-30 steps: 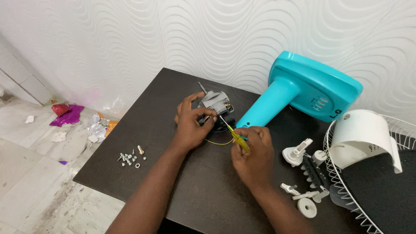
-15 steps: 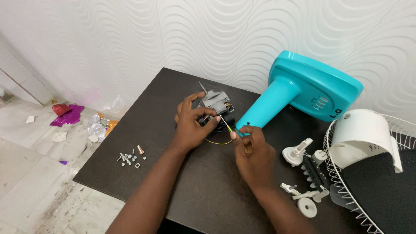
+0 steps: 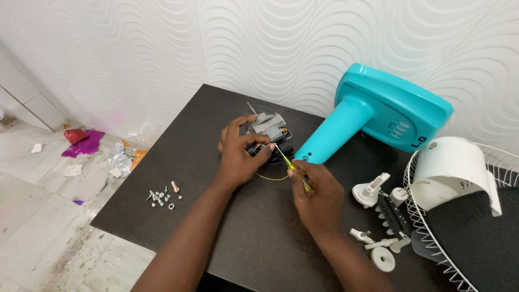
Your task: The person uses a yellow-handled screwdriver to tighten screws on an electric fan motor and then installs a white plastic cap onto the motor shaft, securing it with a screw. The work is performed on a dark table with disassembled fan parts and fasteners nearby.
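Head view, landmark: the grey fan motor [image 3: 268, 128] lay on the dark tabletop [image 3: 254, 238], near the wall side.
Left hand: the left hand [image 3: 238, 154] sat just in front of the motor, fingers curled round its near side, index finger stretched over the top, thumb at the black part below; it gripped the motor body.
Right hand: the right hand [image 3: 319, 192] was in front of and to the right of the motor, fingers pressed together in a pinch on the handle of a yellow screwdriver [image 3: 292, 170].
Screwdriver: it was tilted, tip pointing up and left to the motor's near right edge, beside the left thumb; exact contact point could not be told.
Wire: a thin yellow wire [image 3: 270, 178] curved on the tabletop just in front of the motor, between the two hands.
Fan base: the turquoise fan base [image 3: 378, 116] lay on its side to the right of the motor, its neck end close to the motor.
Screws: a small heap of screws and washers [image 3: 161, 196] lay well to the left and in front of the motor, near the tabletop's edge.
White parts: small white plastic parts [image 3: 373, 189] lay well to the right of the motor; beyond them a white cover [image 3: 454, 167] rested on a wire fan guard [image 3: 432, 238].
Floor: scraps of foil and paper [image 3: 81, 143] lay on the floor left of the motor's tabletop.
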